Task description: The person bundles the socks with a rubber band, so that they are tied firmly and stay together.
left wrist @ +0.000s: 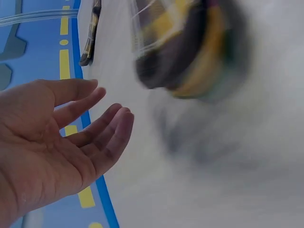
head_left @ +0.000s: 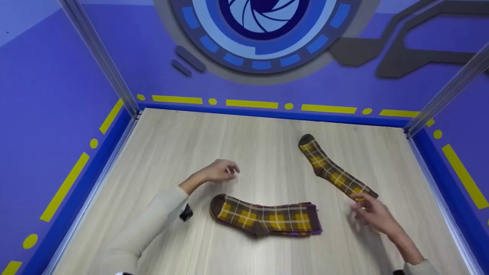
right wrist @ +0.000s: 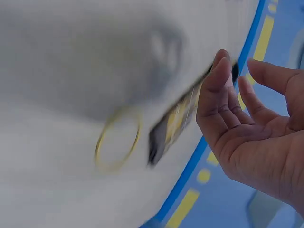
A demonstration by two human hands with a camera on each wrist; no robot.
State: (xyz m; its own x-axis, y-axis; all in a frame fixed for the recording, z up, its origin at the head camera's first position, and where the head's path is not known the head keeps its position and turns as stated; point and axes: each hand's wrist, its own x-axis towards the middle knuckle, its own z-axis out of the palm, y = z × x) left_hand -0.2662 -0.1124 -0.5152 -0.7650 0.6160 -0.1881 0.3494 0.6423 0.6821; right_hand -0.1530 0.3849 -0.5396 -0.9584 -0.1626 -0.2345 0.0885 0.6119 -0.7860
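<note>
Several plaid socks (head_left: 267, 217) in brown and yellow lie stacked in the middle of the table, toes to the left and cuffs to the right, with purple edges showing underneath. Behind and to the right, a single plaid sock (head_left: 331, 168) lies slantwise, its cuff nearest me. My left hand (head_left: 219, 170) hovers beyond the stack's toe end, fingers loosely bent and holding nothing. At the single sock's cuff, my right hand (head_left: 376, 217) overlaps it in the head view. The right wrist view shows the right hand's fingers relaxed, apart from the sock (right wrist: 178, 116) and with nothing between them.
The pale wood-grain table (head_left: 183, 133) is bordered by blue and purple panels (head_left: 126, 57) at the back and sides. Metal posts (head_left: 105, 57) stand at the back corners. A thin yellow ring-shaped outline (right wrist: 98, 147) appears in the right wrist view.
</note>
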